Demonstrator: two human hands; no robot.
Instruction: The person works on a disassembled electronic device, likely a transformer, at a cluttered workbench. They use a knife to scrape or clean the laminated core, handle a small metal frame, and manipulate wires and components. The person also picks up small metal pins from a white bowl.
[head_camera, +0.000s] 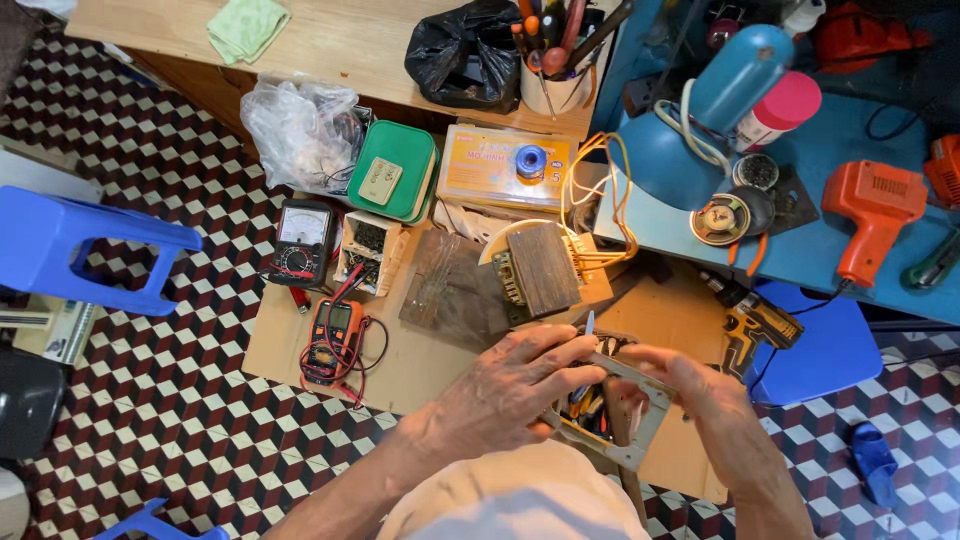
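Standing over the person, I see both hands raised above their lap, clear of the cardboard sheet spread on the chequered floor. The left hand lies over the top of a grey metal frame, fingers curled together and pressed on its upper bar, probably to steady it. The right hand grips the frame's far side, thumb and fingers pinched on the metal, so the piece is braced from both sides and kept from twisting. A thin blue-tipped tool pokes up between the left fingers; how it is held I cannot tell.

The frame looks like a flat, dull-grey rectangular bracket with an open middle, through which orange-handled tools show below.

Just beyond the hands, near the sheet's far edge, a transformer with yellow leads sits on a wooden board. At the sheet's left edge lie an orange multimeter and a black analogue meter. A yellow-and-black cordless drill rests at the right edge, beside the blue bench.
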